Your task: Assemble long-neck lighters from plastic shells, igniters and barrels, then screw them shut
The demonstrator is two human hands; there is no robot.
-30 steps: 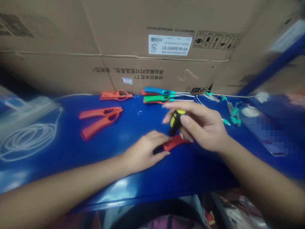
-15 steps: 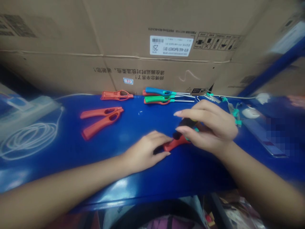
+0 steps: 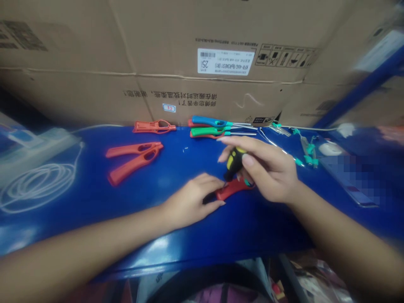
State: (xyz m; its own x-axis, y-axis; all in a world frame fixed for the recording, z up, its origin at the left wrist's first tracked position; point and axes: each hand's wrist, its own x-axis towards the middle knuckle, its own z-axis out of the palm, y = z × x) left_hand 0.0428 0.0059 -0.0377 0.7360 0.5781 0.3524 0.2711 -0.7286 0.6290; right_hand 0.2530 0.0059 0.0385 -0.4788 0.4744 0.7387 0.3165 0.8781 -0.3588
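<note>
Your left hand [image 3: 189, 202] pinches the near-left end of the red handle [image 3: 227, 192], which lies on the bench [image 3: 176, 248] in front of you. Your right hand [image 3: 274, 168] is curled around the screwdriver [image 3: 232, 163], thumb and fingers on its grip. Tip looks down at the handle; exact seating too blurred to tell. Risk: the screwdriver leans, so an off-line push could slip it into your left fingertips, right beside the tip. A loose left pinch could let the handle twist. Versus half a second ago: right hand has rolled back, uncovering the yellow-and-black grip; left hand and handle stay put.
</note>
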